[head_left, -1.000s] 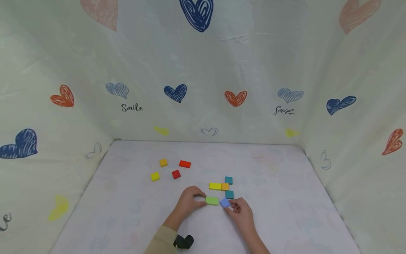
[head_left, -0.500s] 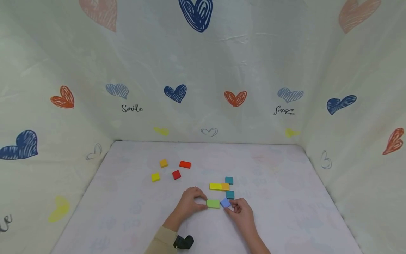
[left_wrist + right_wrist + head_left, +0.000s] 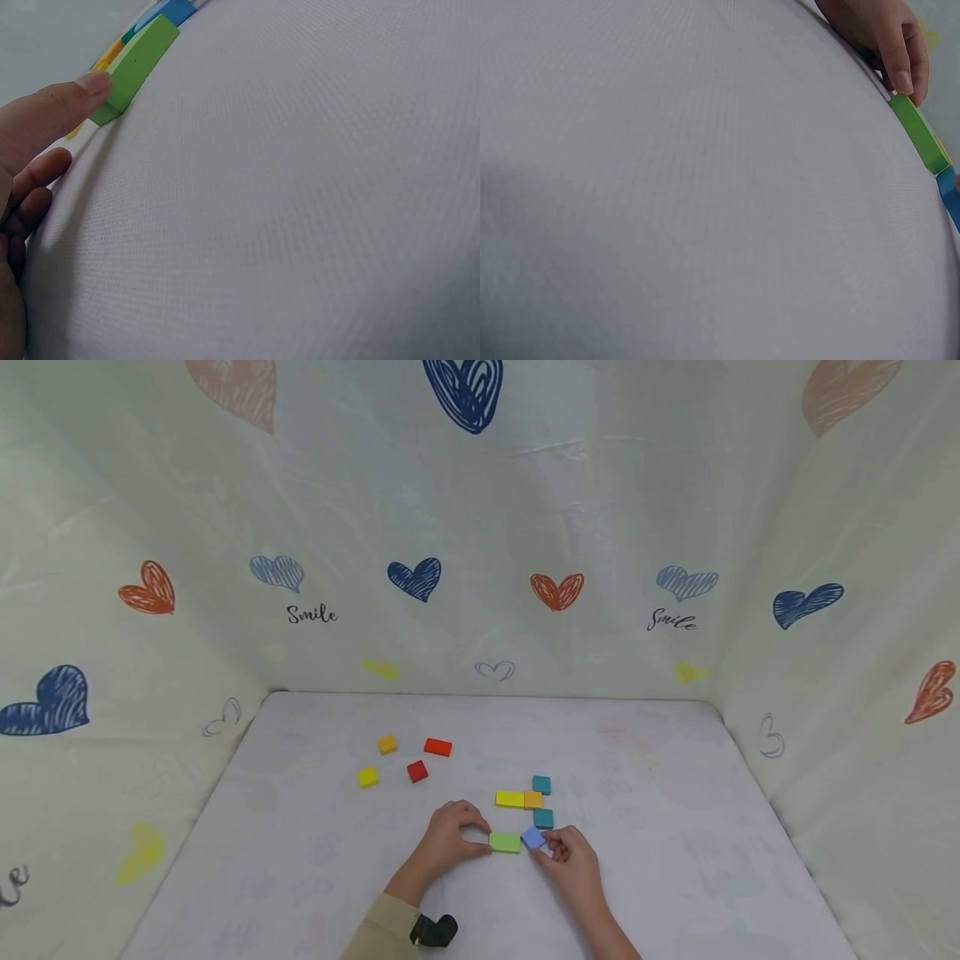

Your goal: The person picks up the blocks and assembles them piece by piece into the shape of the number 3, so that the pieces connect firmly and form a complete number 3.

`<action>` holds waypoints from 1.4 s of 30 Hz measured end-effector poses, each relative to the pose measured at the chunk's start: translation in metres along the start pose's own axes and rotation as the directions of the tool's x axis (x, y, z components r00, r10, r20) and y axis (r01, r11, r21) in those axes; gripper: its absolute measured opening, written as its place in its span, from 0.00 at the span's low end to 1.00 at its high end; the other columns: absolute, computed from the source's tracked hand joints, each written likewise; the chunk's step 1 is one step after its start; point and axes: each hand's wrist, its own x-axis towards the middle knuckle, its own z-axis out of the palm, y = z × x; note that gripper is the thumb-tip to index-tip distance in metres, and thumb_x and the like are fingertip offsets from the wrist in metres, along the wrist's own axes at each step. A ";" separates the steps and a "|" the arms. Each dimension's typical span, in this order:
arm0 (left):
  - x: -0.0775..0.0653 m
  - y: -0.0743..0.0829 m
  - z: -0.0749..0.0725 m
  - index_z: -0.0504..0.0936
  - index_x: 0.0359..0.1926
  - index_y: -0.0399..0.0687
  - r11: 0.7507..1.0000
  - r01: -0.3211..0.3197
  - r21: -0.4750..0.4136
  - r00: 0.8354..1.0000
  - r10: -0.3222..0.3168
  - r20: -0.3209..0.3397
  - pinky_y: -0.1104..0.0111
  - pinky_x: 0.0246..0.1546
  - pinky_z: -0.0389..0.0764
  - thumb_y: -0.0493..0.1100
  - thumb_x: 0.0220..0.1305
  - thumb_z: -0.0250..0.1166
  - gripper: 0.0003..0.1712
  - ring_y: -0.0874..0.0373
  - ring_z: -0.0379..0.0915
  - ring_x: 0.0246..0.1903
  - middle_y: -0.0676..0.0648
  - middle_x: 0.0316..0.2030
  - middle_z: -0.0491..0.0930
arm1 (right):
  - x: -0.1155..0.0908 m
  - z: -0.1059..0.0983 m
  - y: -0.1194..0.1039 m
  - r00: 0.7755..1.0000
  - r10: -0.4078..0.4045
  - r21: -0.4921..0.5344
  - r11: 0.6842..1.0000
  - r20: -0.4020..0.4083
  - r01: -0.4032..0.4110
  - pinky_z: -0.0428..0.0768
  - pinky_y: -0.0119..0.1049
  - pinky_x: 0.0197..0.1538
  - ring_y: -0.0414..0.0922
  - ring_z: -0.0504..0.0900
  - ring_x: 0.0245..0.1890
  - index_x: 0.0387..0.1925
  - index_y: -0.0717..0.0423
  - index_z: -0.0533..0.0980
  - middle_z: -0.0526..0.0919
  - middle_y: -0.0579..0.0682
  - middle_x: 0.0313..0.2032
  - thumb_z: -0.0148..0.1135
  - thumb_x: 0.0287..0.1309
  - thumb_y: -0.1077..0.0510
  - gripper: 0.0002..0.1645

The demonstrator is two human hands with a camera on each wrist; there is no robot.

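Observation:
My left hand (image 3: 450,837) pinches the left end of a long green block (image 3: 505,842) between thumb and fingers; in the left wrist view the thumb lies against the green block (image 3: 139,64). Just to its right, my right hand (image 3: 572,858) pinches a blue block (image 3: 533,837), which sits turned at an angle. The two held blocks are close together, end to corner. Right behind them lies a teal block (image 3: 543,818), then an orange block (image 3: 532,800) joined to a long yellow block (image 3: 510,799), with a second teal block (image 3: 542,785) behind the orange one.
Further back on the left lie an orange-yellow block (image 3: 387,744), a yellow block (image 3: 367,777), a dark red block (image 3: 417,771) and a longer red block (image 3: 438,747). The white table (image 3: 660,877) is walled by a heart-printed cloth (image 3: 615,502).
The green block in my left hand has shifted slightly toward me and to the right, mostly in the first half second. My right hand and the blue block have barely moved.

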 end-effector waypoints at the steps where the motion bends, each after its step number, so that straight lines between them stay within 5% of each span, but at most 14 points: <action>1: 0.000 0.000 0.000 0.86 0.34 0.65 1.000 -0.002 0.002 1.000 0.002 -0.002 0.52 0.53 0.71 0.47 0.48 0.78 0.11 0.58 0.67 0.47 0.63 0.37 0.73 | 0.000 0.000 0.000 1.000 -0.001 0.002 1.000 -0.003 0.001 0.72 0.27 0.28 0.38 0.70 0.27 0.37 0.54 0.82 0.73 0.42 0.29 0.78 0.45 0.60 0.15; 17: 0.000 0.001 0.000 0.86 0.33 0.64 1.000 -0.016 0.021 1.000 0.016 -0.011 0.50 0.54 0.69 0.47 0.48 0.79 0.11 0.57 0.68 0.48 0.63 0.37 0.74 | 0.001 -0.001 0.000 1.000 0.006 0.003 1.000 0.012 -0.006 0.72 0.27 0.29 0.39 0.70 0.28 0.38 0.53 0.82 0.73 0.42 0.30 0.77 0.46 0.60 0.15; 27: 0.001 -0.001 -0.005 0.84 0.44 0.61 0.999 0.019 -0.045 1.000 -0.018 0.022 0.55 0.53 0.73 0.49 0.50 0.77 0.19 0.58 0.70 0.47 0.62 0.42 0.77 | 0.000 -0.002 -0.001 1.000 0.000 0.010 1.000 0.009 -0.001 0.72 0.27 0.29 0.38 0.70 0.27 0.38 0.54 0.82 0.73 0.42 0.29 0.77 0.46 0.60 0.15; 34: 0.005 -0.001 -0.033 0.82 0.47 0.58 0.996 0.041 -0.080 0.999 -0.042 -0.012 0.64 0.46 0.77 0.45 0.53 0.76 0.19 0.58 0.70 0.43 0.59 0.42 0.77 | -0.001 -0.001 0.000 1.000 0.012 0.010 1.000 0.014 -0.012 0.72 0.27 0.29 0.39 0.70 0.27 0.37 0.54 0.82 0.73 0.43 0.29 0.77 0.46 0.61 0.15; 42: 0.015 -0.010 -0.076 0.83 0.48 0.51 0.998 0.055 -0.040 0.995 -0.059 -0.084 0.61 0.46 0.77 0.40 0.53 0.75 0.19 0.55 0.72 0.43 0.53 0.41 0.79 | 0.000 -0.002 -0.002 1.000 0.010 -0.001 1.000 0.023 -0.010 0.72 0.27 0.29 0.38 0.70 0.27 0.38 0.55 0.82 0.73 0.43 0.29 0.77 0.46 0.60 0.15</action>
